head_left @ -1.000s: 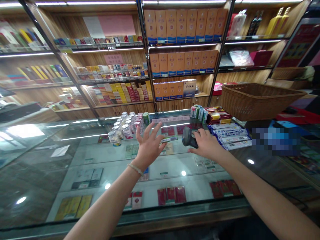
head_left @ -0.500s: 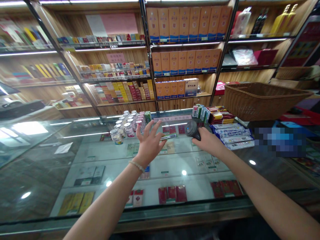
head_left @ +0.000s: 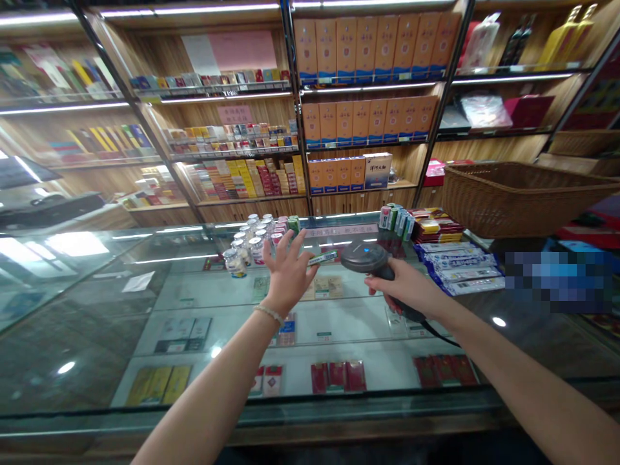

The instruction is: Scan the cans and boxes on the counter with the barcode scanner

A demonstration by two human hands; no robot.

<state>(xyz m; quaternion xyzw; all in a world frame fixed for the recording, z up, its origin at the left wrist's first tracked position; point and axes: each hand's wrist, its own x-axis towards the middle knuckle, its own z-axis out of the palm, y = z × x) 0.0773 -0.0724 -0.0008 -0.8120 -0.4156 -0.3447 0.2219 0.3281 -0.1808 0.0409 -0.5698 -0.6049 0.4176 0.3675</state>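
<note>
Over the glass counter point(head_left: 203, 361), my left hand point(head_left: 289, 274) pinches a small, slim green-and-white pack point(head_left: 323, 258) between thumb and finger, the other fingers spread. A barcode shows on the pack's right end. My right hand point(head_left: 404, 284) is wrapped round the handle of a dark grey barcode scanner point(head_left: 365, 256), its head pointing left toward the pack. A small blue light glows on top of the scanner, and its black cable runs down behind my right forearm. A short gap separates scanner and pack.
Several small white-capped jars point(head_left: 236, 263) stand beyond my left hand. To the right lie blue-and-white packets point(head_left: 460, 268), red-and-yellow packs point(head_left: 436, 225) and upright small bottles or packs point(head_left: 396, 221). A wicker basket point(head_left: 523, 200) stands at the far right. Stocked shelves line the back.
My right hand has swung the scanner round so that its head points left and its handle and cable show. The pack in my left hand has tilted slightly. The view has shifted a little.
</note>
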